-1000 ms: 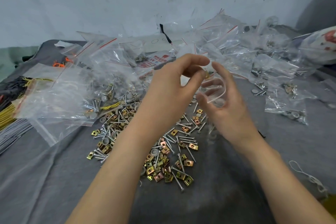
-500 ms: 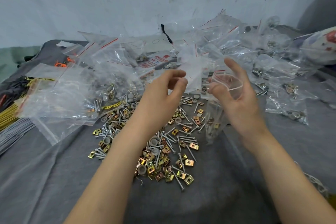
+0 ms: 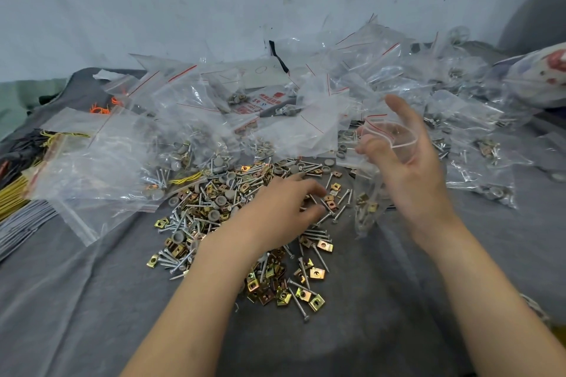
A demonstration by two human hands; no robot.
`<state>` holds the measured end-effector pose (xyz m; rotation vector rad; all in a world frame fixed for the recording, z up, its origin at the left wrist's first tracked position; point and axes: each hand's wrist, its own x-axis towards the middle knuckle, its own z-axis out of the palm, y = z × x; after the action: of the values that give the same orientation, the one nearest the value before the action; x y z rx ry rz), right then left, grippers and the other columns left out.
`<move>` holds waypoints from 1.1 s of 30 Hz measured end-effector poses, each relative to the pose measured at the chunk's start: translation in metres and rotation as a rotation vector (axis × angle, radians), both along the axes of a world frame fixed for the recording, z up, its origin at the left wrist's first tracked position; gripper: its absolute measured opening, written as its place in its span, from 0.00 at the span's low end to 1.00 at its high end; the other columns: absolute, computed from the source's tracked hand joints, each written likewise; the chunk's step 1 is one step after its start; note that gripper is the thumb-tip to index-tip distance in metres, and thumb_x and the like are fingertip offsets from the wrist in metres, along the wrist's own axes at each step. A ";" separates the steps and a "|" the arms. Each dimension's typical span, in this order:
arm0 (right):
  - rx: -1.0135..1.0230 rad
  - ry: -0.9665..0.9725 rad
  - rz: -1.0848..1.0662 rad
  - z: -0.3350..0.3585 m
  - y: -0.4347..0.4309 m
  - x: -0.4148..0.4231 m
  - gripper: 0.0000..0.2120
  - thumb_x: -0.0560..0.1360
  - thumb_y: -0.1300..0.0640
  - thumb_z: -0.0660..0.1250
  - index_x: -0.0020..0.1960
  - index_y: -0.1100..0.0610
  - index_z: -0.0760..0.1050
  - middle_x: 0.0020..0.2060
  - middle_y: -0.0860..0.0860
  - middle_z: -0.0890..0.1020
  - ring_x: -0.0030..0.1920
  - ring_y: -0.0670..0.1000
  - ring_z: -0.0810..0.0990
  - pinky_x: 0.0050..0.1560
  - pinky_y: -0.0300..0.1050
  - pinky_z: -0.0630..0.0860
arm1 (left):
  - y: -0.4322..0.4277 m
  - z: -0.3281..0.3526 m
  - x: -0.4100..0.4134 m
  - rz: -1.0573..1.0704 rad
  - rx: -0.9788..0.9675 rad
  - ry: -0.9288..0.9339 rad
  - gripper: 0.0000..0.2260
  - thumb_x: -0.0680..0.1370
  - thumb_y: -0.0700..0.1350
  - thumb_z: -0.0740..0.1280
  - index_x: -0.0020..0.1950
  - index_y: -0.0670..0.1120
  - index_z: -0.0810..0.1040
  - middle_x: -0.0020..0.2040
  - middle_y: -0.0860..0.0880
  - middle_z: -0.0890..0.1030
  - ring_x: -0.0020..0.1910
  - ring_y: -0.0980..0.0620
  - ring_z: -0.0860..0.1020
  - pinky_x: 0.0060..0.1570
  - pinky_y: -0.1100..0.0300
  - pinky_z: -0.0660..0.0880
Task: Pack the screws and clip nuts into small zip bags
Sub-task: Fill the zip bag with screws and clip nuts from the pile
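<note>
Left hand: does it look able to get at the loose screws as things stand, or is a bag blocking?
Probably yes. The left hand is down among the loose screws, fingers touching them, nothing covering them there. The small zip bag hangs aside, held by the right hand.

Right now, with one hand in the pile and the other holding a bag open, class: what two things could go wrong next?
1. The left hand rests on a pile where grey caps lie among the screws and clip nuts; it may grab a wrong part.
2. The right hand holds the zip bag only by its open mouth; the nuts inside could spill if it tips.
</note>
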<state>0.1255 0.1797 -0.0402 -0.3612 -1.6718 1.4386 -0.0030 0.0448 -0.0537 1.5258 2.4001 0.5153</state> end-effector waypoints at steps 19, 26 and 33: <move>-0.017 0.017 0.002 0.000 0.007 0.004 0.26 0.79 0.60 0.69 0.73 0.45 0.67 0.47 0.39 0.83 0.37 0.37 0.79 0.38 0.28 0.75 | 0.017 -0.015 0.010 0.034 -0.016 0.186 0.09 0.82 0.51 0.60 0.60 0.53 0.74 0.61 0.52 0.73 0.63 0.49 0.68 0.66 0.50 0.65; -0.026 0.010 0.000 0.000 0.008 0.005 0.25 0.80 0.58 0.69 0.71 0.41 0.68 0.50 0.42 0.83 0.40 0.62 0.76 0.40 0.32 0.76 | 0.012 -0.005 0.002 0.048 -0.043 0.126 0.16 0.81 0.39 0.58 0.67 0.52 0.71 0.64 0.52 0.75 0.63 0.50 0.69 0.66 0.49 0.68; -0.021 0.014 -0.004 -0.001 0.009 0.005 0.25 0.79 0.57 0.69 0.72 0.42 0.67 0.52 0.45 0.83 0.44 0.62 0.80 0.42 0.31 0.76 | 0.014 -0.009 0.004 0.040 -0.065 0.194 0.14 0.84 0.50 0.57 0.68 0.54 0.74 0.66 0.50 0.73 0.69 0.47 0.66 0.68 0.49 0.64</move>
<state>0.1306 0.1886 -0.0413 -0.3649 -1.6449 1.4538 0.0014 0.0584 -0.0630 1.5680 2.5687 0.3054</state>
